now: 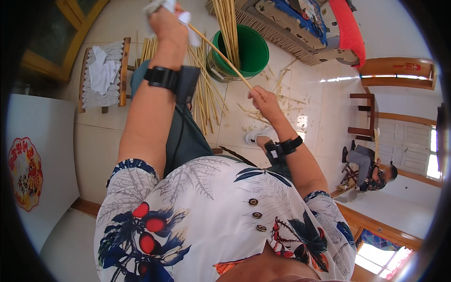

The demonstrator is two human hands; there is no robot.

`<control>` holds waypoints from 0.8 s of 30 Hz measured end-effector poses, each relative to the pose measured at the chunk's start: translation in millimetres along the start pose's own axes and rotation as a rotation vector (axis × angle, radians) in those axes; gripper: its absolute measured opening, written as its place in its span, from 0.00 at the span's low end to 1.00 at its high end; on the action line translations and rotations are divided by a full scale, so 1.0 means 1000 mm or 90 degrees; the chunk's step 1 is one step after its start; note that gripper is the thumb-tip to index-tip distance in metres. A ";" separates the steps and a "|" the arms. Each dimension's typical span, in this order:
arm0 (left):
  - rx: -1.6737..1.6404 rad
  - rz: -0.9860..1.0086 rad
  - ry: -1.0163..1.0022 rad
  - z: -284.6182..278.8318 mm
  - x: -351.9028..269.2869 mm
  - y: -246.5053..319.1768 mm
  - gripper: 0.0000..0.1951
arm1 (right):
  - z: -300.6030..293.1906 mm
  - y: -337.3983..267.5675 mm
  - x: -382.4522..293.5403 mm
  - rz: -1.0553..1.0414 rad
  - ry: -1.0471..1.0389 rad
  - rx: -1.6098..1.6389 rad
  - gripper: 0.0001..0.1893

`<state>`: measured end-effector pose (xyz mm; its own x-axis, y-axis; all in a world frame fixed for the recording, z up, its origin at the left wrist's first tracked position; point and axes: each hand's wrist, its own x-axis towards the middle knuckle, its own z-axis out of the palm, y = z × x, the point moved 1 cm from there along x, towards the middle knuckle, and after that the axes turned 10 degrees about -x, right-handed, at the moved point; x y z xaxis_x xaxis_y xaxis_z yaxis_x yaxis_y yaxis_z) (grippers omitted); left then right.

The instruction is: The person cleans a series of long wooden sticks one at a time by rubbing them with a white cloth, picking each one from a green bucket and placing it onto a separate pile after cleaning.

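Observation:
My left hand [167,26], blurred at the top, is closed on a white cloth [192,33] around the upper part of a thin, pale yellow plant stalk [220,54]. The near end of the stalk is pinched in my right hand [266,102]. Between and beyond my hands stands a green plastic bucket [255,49], with a bundle of similar stalks [229,31] upright in it. More stalks [204,91] lie on the tiled floor left of the bucket, partly behind my left forearm. Both wrists wear black straps with small devices.
A small stool [124,70] at the left bears a white cloth [102,70]. Broken stalks and chips [278,109] litter the floor at right. A sofa [282,28] stands behind the bucket. Another person [373,172] sits at far right near a wooden table [371,116].

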<state>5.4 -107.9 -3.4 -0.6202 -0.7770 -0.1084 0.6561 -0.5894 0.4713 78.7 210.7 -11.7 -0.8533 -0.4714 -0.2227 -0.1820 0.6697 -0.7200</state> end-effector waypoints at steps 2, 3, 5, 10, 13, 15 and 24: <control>0.013 0.062 0.030 0.001 0.007 0.010 0.06 | -0.012 0.035 -0.007 0.056 0.051 -0.033 0.13; -0.023 0.024 0.022 0.007 0.002 0.017 0.05 | -0.017 0.040 -0.007 0.063 0.053 -0.029 0.13; -0.096 -0.058 0.005 0.021 -0.013 0.031 0.05 | -0.026 0.052 -0.003 0.119 0.124 -0.001 0.12; -0.050 -0.064 -0.044 0.003 -0.006 0.008 0.07 | 0.023 0.035 0.038 0.109 0.045 0.061 0.10; 0.029 -0.036 -0.079 0.006 -0.009 -0.017 0.08 | 0.062 0.046 0.063 0.100 0.030 0.128 0.09; 0.029 -0.067 -0.068 0.007 -0.017 -0.022 0.08 | 0.076 0.053 0.077 0.093 0.033 0.175 0.09; 0.056 -0.171 -0.019 0.023 -0.031 -0.024 0.07 | 0.034 0.077 0.145 0.069 0.191 0.024 0.11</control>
<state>-0.8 -64.2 8.4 -0.7800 -0.5882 -0.2137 0.4281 -0.7505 0.5034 -42.7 173.8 -121.6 -0.9739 -0.2044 -0.0987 -0.0696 0.6826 -0.7274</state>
